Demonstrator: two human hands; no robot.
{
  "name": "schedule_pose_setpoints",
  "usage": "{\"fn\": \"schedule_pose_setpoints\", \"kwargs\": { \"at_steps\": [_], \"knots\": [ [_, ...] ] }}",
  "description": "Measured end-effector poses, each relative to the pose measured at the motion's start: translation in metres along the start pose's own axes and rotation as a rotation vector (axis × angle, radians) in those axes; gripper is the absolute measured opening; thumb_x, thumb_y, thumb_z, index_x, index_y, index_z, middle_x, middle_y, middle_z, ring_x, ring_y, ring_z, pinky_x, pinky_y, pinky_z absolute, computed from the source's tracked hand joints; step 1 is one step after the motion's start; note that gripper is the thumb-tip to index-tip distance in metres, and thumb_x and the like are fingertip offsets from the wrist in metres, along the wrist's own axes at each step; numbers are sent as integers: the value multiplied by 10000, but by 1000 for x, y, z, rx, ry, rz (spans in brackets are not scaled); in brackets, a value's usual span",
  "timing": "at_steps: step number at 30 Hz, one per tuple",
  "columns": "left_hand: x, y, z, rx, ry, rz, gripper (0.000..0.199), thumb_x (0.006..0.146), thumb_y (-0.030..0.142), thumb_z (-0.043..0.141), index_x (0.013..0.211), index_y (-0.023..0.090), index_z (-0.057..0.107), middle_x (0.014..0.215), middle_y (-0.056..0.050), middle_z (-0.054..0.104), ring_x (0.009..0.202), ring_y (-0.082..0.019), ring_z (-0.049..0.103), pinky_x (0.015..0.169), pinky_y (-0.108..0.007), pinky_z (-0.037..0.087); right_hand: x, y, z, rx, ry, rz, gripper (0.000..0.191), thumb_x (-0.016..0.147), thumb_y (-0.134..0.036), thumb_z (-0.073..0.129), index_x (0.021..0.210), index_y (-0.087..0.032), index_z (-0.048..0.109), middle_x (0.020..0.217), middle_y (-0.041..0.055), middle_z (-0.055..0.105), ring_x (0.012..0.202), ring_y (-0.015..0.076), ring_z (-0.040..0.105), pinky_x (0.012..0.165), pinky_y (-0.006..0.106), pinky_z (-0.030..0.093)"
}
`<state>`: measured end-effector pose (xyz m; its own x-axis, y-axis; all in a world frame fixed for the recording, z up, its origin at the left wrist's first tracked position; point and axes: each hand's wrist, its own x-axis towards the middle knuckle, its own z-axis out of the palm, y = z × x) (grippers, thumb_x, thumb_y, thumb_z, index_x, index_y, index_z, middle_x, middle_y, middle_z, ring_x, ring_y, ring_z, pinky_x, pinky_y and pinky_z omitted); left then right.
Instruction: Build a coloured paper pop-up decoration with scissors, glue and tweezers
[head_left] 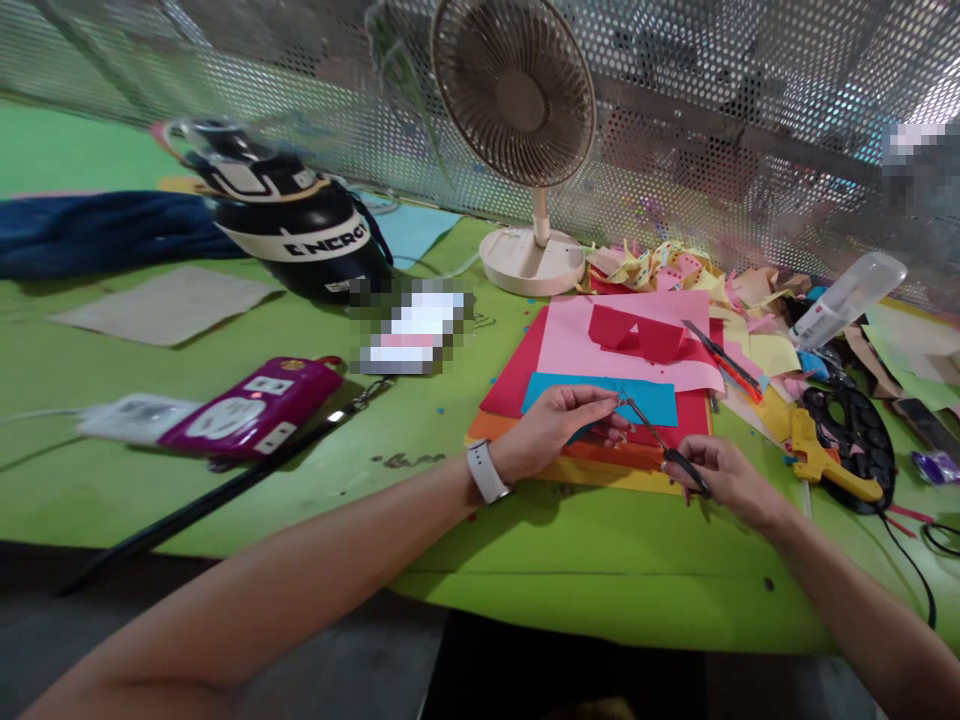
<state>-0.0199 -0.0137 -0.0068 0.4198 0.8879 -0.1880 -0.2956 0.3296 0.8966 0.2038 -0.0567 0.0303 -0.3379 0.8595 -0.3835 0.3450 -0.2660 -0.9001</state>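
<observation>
My right hand [724,478] grips scissors with black handles [688,472]. Their blades point up and left, toward the fingertips of my left hand [574,418]. That hand, with a white band on its wrist, is closed in a pinch; the small thing at its fingertips is too small to name. Beneath both hands lies a blue paper strip [660,402] on stacked sheets of coloured paper. Orange paper [585,465] and a pink sheet [566,345] show in the stack. On the pink sheet rests a folded red paper piece [637,338].
Right of the stack are an orange-and-black tool [731,368], paper scraps [675,270], a clear bottle [847,300], a yellow glue gun [829,465] and a black palette-like tray [874,440]. Behind stands a fan [521,100]. Leftward are a phone [416,325], power bank [251,410] and black jug [300,230].
</observation>
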Motion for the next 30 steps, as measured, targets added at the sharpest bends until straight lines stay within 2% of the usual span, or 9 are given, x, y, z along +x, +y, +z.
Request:
{"fn": "schedule_pose_setpoints", "kwargs": {
  "at_steps": [12, 21, 30],
  "knots": [
    [0, 1, 0, 21, -14, 4, 184, 782, 291, 733, 870, 136, 689, 751, -53, 751, 631, -132, 680, 721, -310, 578, 0, -1, 0, 14, 4, 19, 543, 567, -653, 778, 615, -185, 508, 548, -55, 469, 504, 65, 414, 467, 219, 350],
    [0, 1, 1, 5, -8, 0, 239, 736, 317, 771, 858, 125, 698, 736, -49, 749, 619, -129, 669, 721, -304, 575, 2, 4, 0, 15, 27, 14, 528, 547, -600, 812, 605, -172, 508, 541, -59, 467, 500, 58, 403, 462, 204, 316],
    [1, 1, 0, 8, -19, 19, 193, 749, 297, 752, 846, 138, 701, 738, -41, 750, 622, -124, 671, 700, -285, 571, 3, 3, 1, 37, 58, 35, 556, 497, -626, 818, 585, -176, 505, 523, -65, 474, 491, 54, 402, 458, 206, 335]
  ]
}}
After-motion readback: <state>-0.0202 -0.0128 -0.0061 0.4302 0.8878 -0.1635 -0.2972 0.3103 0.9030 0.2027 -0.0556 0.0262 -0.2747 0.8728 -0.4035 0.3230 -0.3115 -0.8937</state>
